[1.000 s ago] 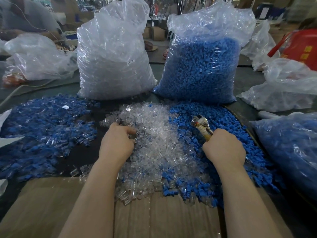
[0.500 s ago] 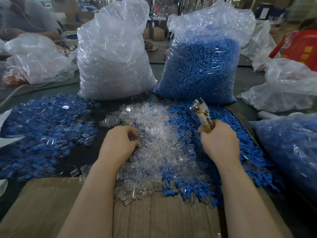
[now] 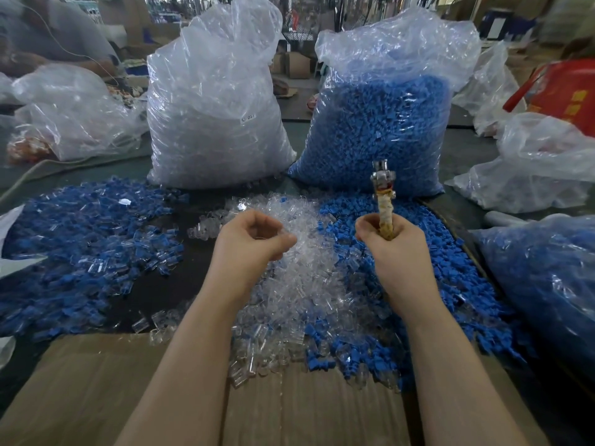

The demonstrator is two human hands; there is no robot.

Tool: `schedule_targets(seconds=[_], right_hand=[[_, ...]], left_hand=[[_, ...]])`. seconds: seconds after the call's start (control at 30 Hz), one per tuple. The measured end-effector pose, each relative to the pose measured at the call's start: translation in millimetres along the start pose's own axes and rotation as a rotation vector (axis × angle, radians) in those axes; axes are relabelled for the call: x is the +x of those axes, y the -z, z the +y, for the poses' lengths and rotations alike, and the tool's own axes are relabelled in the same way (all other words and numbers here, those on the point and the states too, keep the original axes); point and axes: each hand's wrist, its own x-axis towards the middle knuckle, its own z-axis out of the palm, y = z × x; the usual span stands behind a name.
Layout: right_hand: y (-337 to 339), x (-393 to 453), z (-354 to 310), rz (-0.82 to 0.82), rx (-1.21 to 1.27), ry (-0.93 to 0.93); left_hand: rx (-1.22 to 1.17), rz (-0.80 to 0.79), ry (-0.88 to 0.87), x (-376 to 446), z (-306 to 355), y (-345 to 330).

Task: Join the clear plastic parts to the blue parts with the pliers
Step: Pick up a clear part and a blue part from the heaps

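The pliers (image 3: 382,191) stand upright in the right hand (image 3: 391,243), whose fingers wrap the taped handles — metal head pointing to 12 o'clock. At its 9 o'clock the left hand (image 3: 249,241) is curled, seemingly pinching a clear part, above the clear pile (image 3: 302,284). Loose blue parts (image 3: 450,278) spread at 3 o'clock — a mixed heap (image 3: 80,246) at 9.

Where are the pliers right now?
In the head view, right of centre: the right hand grips the pliers by the wrapped handles, head pointing up, above the loose blue parts and in front of the blue-filled bag.
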Motion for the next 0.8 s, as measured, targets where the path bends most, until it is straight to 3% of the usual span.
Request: schedule_targets(seconds=[0.33, 0.8], right_hand=[[-5, -5, -5, -0.101, 0.06, 0.081], [-17, -11, -6, -0.106, -0.02, 0.203]], left_hand=[[-0.07, -0.083, -0.04, -8, 7, -20], [-0.276, 0.007, 0.053, -14, 14, -29]])
